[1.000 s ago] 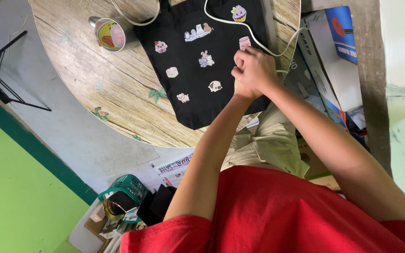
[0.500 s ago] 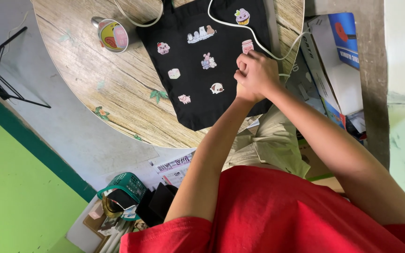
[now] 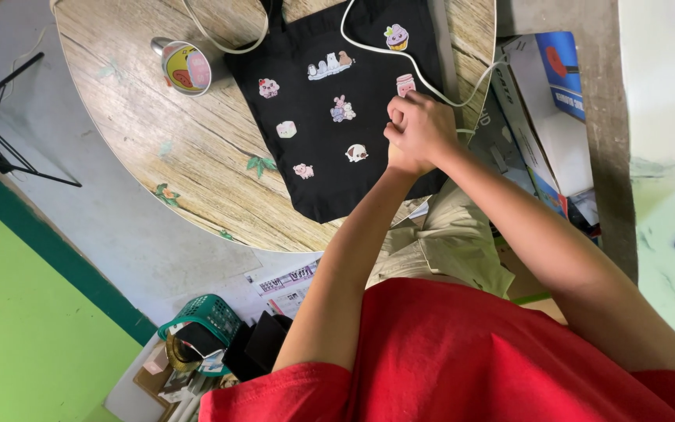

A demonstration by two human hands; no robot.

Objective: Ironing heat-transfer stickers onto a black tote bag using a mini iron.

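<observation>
Both hands sit together on the right side of the black bag (image 3: pixel 330 156), w/ the right hand (image 3: pixel 425 129) on top, fingers curled in, pressing near a small pink jar sticker (image 3: pixel 405 84); can't tell if anything is pinched inside it. Left hand (image 3: pixel 398 162) is mostly hidden under the right, only its heel and wrist show against the bag, so its grip can't be told. Bag lies flat on the round wood table (image 3: pixel 158 148), its near edge close to the table rim, w/ stickers spread over it: cupcake (image 3: pixel 396 36) at the far right, row of animals (image 3: pixel 330 66), rabbits (image 3: pixel 343 111), white cube (image 3: pixel 286 129), dog (image 3: pixel 356 152), pig (image 3: pixel 302 169). White cord (image 3: pixel 431 86) runs across the bag's far right corner, just beside the hands. Tape roll (image 3: pixel 187 67) stands on the table left of the bag, apart from it. Green basket (image 3: pixel 201 316) sits on the floor below the table; boxes (image 3: pixel 541 117) are stacked to the right.
</observation>
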